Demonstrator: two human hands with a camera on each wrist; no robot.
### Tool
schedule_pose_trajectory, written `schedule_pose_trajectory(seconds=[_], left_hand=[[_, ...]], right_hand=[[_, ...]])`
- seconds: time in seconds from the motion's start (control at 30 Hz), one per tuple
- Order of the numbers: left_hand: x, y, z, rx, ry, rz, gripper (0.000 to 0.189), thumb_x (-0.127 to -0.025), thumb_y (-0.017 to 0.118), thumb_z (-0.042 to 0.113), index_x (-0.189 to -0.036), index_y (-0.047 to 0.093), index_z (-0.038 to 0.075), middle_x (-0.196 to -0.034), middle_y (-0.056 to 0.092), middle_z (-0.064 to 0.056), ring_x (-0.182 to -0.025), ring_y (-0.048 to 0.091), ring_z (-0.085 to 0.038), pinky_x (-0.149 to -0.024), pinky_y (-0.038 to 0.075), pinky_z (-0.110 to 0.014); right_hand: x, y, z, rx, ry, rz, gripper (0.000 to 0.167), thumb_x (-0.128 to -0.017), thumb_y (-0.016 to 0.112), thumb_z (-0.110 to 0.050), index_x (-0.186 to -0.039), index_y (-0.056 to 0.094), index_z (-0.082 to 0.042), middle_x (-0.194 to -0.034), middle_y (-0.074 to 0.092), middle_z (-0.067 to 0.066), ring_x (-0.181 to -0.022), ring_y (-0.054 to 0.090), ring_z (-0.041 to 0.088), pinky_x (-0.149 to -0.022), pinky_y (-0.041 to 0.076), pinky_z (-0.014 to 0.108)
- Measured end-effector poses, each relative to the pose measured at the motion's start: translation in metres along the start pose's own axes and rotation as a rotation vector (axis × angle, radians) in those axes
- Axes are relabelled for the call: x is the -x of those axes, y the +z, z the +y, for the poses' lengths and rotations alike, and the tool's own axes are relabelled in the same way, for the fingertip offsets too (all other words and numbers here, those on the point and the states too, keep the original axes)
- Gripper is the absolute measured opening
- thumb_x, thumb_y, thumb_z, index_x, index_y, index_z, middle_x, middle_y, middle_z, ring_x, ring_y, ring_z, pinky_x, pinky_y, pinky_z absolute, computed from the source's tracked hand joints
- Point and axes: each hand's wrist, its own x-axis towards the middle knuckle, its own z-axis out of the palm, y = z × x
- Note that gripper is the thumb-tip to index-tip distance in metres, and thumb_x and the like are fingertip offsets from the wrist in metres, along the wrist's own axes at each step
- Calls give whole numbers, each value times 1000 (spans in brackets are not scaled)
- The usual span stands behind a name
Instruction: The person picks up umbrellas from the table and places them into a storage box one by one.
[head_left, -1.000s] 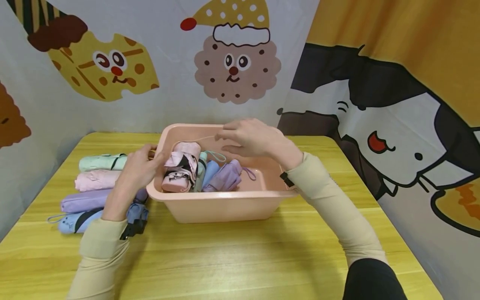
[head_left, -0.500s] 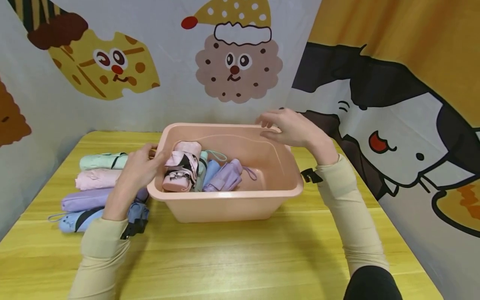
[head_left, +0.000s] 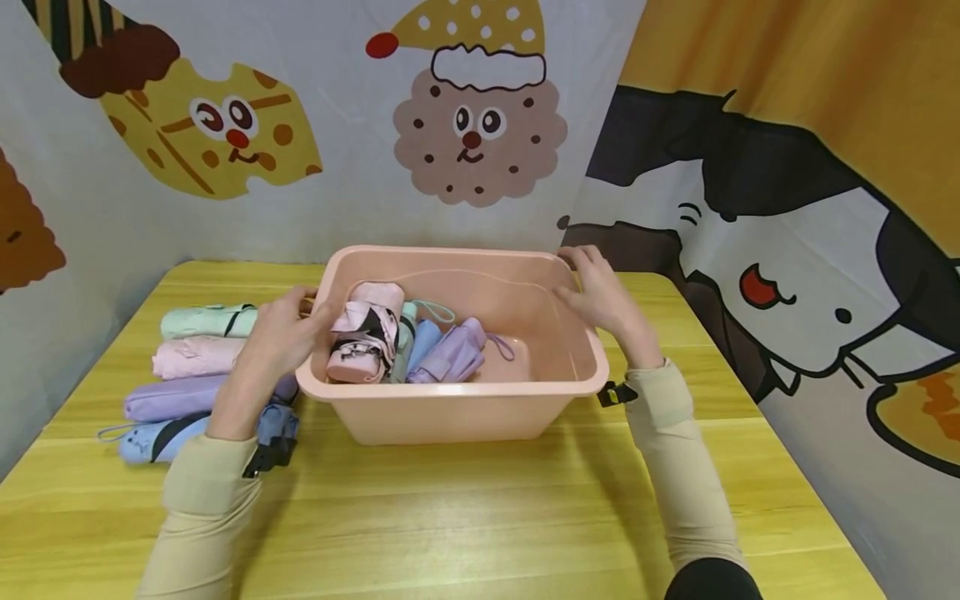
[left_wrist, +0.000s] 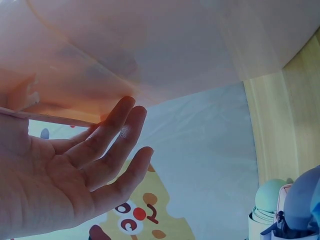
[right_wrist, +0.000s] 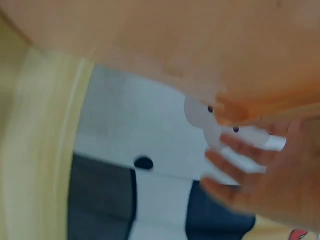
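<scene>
A peach plastic basin (head_left: pixel 450 414) stands on the table. In it lie folded umbrellas: a pink one with black print (head_left: pixel 365 329), a green one (head_left: pixel 403 342), a blue one (head_left: pixel 424 340) and a purple one (head_left: pixel 452 354). My left hand (head_left: pixel 281 337) holds the basin's left rim, its thumb over the top; the left wrist view shows its fingers bent beneath the rim against the outer wall. At the far right corner, my right hand (head_left: pixel 603 296) is right at the rim, fingers spread and nearly straight; the right wrist view has them below the rim, blurred.
More folded umbrellas lie left of the basin: mint green (head_left: pixel 202 323), pink (head_left: pixel 197 357), purple (head_left: pixel 171 400) and blue (head_left: pixel 159 440), partly behind my left arm. A cloth with cartoon prints (head_left: pixel 348 167) hangs along the back of the yellow wooden table (head_left: pixel 450 517).
My right hand has moved from over the basin out to the right, then down to its right rim. My left hand stays at the left rim; the umbrellas have not moved.
</scene>
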Motion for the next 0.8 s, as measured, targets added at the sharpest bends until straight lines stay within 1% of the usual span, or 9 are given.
schedule_pose_trajectory(seconds=[0.07,0.13,0.23,0.3,0.37,0.47,0.6,0.7,0.8], left_hand=[[0,0,1,2,-6,-8,74,-96,34,55,-140,37,-5,-130,52,-32,-120,50,-46,-95,43,-57],[0,0,1,4,-10,-14,76,-96,34,57,-141,36,-5,-130,52,-32,-120,50,-46,-96,43,-57],[0,-1,1,3,-10,-16,76,-96,33,56,-141,36,-5,-130,52,-32,-119,50,-46,-96,43,-57],[-1,-1,1,4,-5,-12,75,-96,34,55,-141,37,-4,-129,52,-32,-119,50,-46,-96,43,-57],[-2,0,1,8,2,-6,72,-96,35,53,-140,38,-5,-128,53,-32,-119,51,-46,-95,43,-57],[-2,0,1,15,7,-4,70,-97,36,51,-139,39,-5,-128,53,-32,-118,51,-46,-94,44,-57],[-2,0,0,25,7,-10,69,-97,35,51,-139,39,-4,-129,52,-32,-118,50,-46,-95,43,-57],[0,-1,-1,34,25,-7,68,-98,34,50,-139,40,-3,-129,53,-31,-118,50,-46,-95,43,-57],[1,-2,-4,51,58,-13,64,-99,32,47,-139,41,-3,-130,53,-30,-119,50,-46,-95,42,-57]], right_hand=[[3,2,1,-50,90,-10,61,-91,57,-19,-144,33,0,-145,35,24,-131,39,40,-106,38,56],[5,3,0,-122,167,-36,63,-92,54,-19,-146,29,0,-146,36,24,-131,41,40,-104,40,55],[9,4,-1,-207,247,-78,61,-94,50,-18,-147,26,1,-145,39,24,-126,47,40,-99,46,52],[11,6,-2,-242,268,-80,59,-94,47,-17,-146,28,1,-144,41,24,-123,51,39,-97,48,50],[13,8,-3,-253,276,-63,56,-94,46,-16,-145,30,1,-142,43,25,-120,53,38,-96,49,49],[14,10,-4,-246,264,-22,54,-94,46,-15,-144,34,3,-139,46,26,-120,53,39,-96,49,49],[13,12,-5,-222,271,3,52,-94,48,-15,-142,37,3,-136,49,26,-118,54,38,-96,49,49],[13,13,-6,-215,287,2,52,-94,48,-16,-141,37,2,-134,51,25,-116,55,37,-95,50,48],[12,13,-7,-216,293,-1,51,-94,48,-16,-141,38,2,-134,51,25,-115,56,36,-94,51,48]])
